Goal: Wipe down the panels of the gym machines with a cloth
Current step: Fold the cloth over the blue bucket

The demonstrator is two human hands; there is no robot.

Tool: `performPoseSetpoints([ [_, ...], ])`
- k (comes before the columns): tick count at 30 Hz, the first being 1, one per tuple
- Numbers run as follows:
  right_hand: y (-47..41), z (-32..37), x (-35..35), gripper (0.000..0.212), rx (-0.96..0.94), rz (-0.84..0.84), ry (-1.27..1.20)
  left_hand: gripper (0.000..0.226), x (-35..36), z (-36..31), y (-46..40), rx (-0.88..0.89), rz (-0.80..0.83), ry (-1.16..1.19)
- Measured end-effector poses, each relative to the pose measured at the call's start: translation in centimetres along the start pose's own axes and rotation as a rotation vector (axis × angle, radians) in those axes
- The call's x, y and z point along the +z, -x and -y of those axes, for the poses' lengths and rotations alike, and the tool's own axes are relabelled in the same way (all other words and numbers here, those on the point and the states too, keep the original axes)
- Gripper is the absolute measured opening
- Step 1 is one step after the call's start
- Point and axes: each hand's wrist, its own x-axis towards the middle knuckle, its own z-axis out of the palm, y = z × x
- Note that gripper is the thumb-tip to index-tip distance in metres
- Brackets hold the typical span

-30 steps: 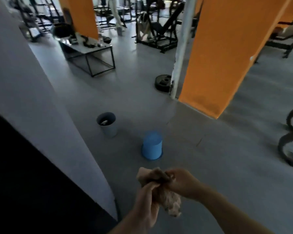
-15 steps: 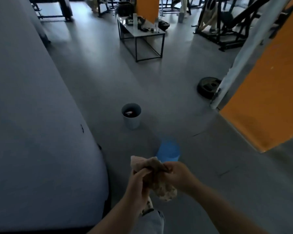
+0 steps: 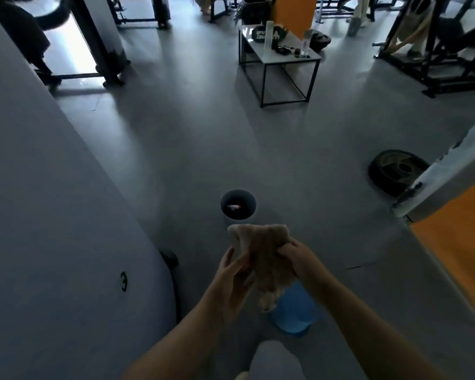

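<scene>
Cloth (image 3: 261, 256), tan and crumpled, is held up in front of me by both my hands: left hand (image 3: 235, 281) curled round its left side, right hand (image 3: 295, 257) gripping its right edge. Below it, on the grey floor (image 3: 258, 144), stand a blue bucket (image 3: 294, 311) and a bin (image 3: 238, 205).

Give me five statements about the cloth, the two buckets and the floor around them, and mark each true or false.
1. Both hands hold the cloth. True: the left hand and the right hand both grip it.
2. The blue bucket stands upside down. True.
3. The grey bucket is empty. False: something small and white lies inside.
4. A weight plate lies on the table. False: it lies on the floor.
5. The cloth is on the floor. False: it is held up.
</scene>
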Motion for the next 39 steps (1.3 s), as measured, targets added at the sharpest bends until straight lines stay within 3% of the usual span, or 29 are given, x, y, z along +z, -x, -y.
performPoseSetpoints([
  [1, -1.0, -1.5, -3.1, 0.021, 0.143, -0.168, -0.034, 0.074, 0.0, -0.7, -1.1, -0.01, -0.046, -0.008],
  [3, -3.5, -1.4, -4.8, 0.02, 0.191, -0.28, -0.094, 0.052, 0.0, -1.8, -3.1, -0.05, -0.119, -0.124],
  [6, -9.1, 0.1, -5.4, 0.022, 0.235, -0.216, -0.187, 0.025, -0.2, -3.5, -7.1, -0.118, -0.126, -0.136],
  [10, -17.2, -0.1, -7.9, 0.018, 0.33, -0.265, -0.156, 0.029, -0.4, -6.3, -13.6, -0.145, -0.217, -0.145],
  [14, -27.6, -0.2, -11.6, 0.014, 0.353, -0.227, 0.065, 0.027, -1.8, -8.7, -22.4, -0.131, -0.382, -0.168],
  [17, -35.0, -1.7, -14.2, 0.011, 0.354, -0.168, 0.242, 0.029, -3.2, -9.9, -29.3, -0.126, -0.518, -0.346],
  [22, -46.5, -6.4, -16.6, 0.007, 0.39, -0.13, 0.463, 0.022, -6.4, -9.0, -40.2, -0.091, -0.57, -0.668],
  [28, -58.8, -15.4, -17.9, 0.013, 0.44, -0.027, 0.703, 0.016, -12.4, -2.9, -49.9, -0.301, -0.638, -0.539],
  [32, -64.9, -21.3, -17.9, 0.009, 0.474, 0.042, 0.873, 0.035, -15.9, 1.1, -54.7, -0.398, -0.63, -0.434],
  [35, -68.2, -24.6, -17.3, 0.012, 0.493, 0.074, 0.946, 0.033, -17.9, 2.8, -57.3, -0.459, -0.633, -0.289],
  [37, -69.6, -25.8, -16.7, 0.023, 0.487, 0.097, 0.954, 0.029, -18.7, 3.0, -58.1, -0.465, -0.595, -0.28],
  [39, -70.7, -26.3, -16.2, 0.044, 0.44, 0.084, 0.967, 0.04, -19.7, 3.3, -58.5, -0.476, -0.544, -0.31],
])
